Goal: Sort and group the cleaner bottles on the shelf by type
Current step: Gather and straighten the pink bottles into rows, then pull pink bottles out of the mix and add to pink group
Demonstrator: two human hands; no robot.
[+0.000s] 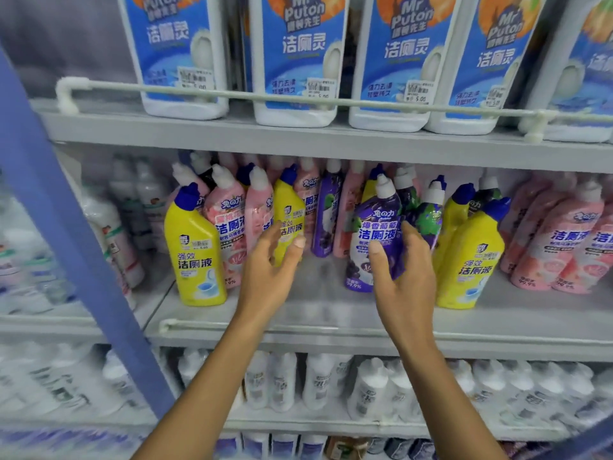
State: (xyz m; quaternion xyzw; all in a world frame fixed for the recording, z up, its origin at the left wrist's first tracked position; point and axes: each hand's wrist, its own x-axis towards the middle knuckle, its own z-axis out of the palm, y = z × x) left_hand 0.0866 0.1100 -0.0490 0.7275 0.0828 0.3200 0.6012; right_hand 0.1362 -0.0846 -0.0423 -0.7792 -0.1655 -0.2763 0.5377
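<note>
Grey metal store shelf [331,308], middle tier, crammed with mixed toilet-cleaner bottles. Left hand [265,263] has its fingers curled round a yellow plastic bottle with a blue cap [289,214] near the shelf's middle, thumb on the label. Right hand [408,277] grips a purple grape-label bottle with a white cap [378,227] just beside it, toward the right.

My worry, imo: everything leans on everything, so pulling either one out could tip the pink bottles [229,220] behind like dominoes, and the low front rail [298,328] looks unlikely to stop much.

Back row shows only caps, so types there are a guess. Fingers behind both bottles are hidden, and the left-bay bottles [132,207] are too blurry to read.
</note>
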